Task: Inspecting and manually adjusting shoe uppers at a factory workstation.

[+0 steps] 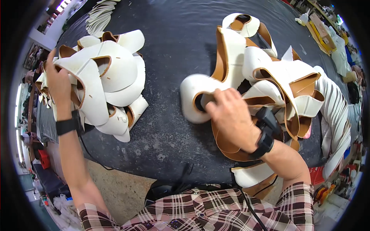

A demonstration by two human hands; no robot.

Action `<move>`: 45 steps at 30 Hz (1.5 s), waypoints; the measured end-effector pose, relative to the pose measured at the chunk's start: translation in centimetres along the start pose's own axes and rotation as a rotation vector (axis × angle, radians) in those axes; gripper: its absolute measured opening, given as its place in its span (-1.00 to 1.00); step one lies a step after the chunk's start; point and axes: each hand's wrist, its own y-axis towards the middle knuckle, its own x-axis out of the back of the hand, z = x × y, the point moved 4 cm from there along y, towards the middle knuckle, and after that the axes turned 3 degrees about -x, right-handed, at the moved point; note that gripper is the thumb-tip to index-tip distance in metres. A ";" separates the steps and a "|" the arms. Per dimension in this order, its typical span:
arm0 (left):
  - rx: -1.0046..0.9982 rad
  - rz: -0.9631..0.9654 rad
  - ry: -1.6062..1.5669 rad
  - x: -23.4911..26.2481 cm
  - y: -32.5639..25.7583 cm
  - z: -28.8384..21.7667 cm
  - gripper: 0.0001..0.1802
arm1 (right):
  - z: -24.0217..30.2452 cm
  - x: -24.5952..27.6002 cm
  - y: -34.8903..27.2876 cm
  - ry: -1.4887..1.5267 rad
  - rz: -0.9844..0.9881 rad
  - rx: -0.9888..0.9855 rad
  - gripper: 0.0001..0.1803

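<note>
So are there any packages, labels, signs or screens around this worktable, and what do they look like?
Cardboard boxes: far right beyond the table, flat, yellow-brown; too small to tell more.
Red crate: low on the right past the table edge, partly hidden.
No labels, signs or screens show; the dark table holds only white and tan shoe-upper pieces.

The curved shoe-upper pieces in the left pile (110,73) and the right pile (269,77) are white on the outer face, with tan-brown lining and tan edge trim; the rounded piece (196,96) under the right hand (231,115) is white with a tan rim. The round worktable (173,42) is dark charcoal-black with pale grey scuff specks, and both wrists carry black bands (67,126). The shirt (216,210) is plaid in dark red, white and black.
</note>
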 end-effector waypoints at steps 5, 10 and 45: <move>0.138 -0.165 -0.372 3.9 -1.7 -3.6 -0.50 | 4.9 1.1 -2.3 0.151 -0.135 0.296 -0.93; -0.140 0.918 -1.122 1.1 -11.1 -21.2 -0.53 | 8.5 0.1 -3.9 0.387 -0.075 0.660 -0.91; 0.336 0.460 -1.065 2.1 -14.6 -17.7 -0.87 | 8.5 -0.6 2.1 1.397 -0.377 -0.515 -0.82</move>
